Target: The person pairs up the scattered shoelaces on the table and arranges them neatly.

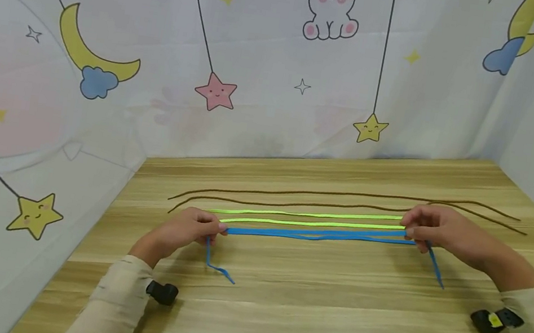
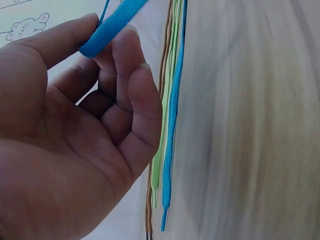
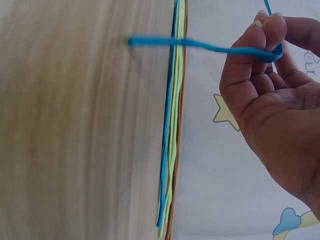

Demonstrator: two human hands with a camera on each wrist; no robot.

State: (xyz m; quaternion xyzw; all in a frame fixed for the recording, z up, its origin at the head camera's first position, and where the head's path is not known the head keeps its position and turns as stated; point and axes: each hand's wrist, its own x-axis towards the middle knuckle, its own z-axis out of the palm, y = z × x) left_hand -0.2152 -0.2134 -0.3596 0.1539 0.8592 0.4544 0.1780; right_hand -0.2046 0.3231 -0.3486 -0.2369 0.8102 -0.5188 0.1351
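A flat blue shoelace (image 1: 258,232) stretches between the two hands. My left hand (image 1: 193,226) pinches it near its left end, and the short tail drops toward the table and bends toward me. At the other side my right hand (image 1: 435,229) pinches it with thumb and fingers, its tail (image 3: 210,47) hanging free with the tip blurred in the right wrist view. Just beneath and alongside, a second blue shoelace (image 2: 172,110) lies straight on the table. Beyond it run two lime-green shoelaces (image 1: 311,214), partly covered by the hands at their ends.
Two thin brown laces (image 1: 294,192) lie farthest back, roughly parallel to the others, with curved ends. The wood-grain table (image 1: 298,307) reaches back to a white printed cloth (image 1: 271,64) that hangs behind and at both sides. Black wrist cameras (image 1: 162,292) sit at both sleeves.
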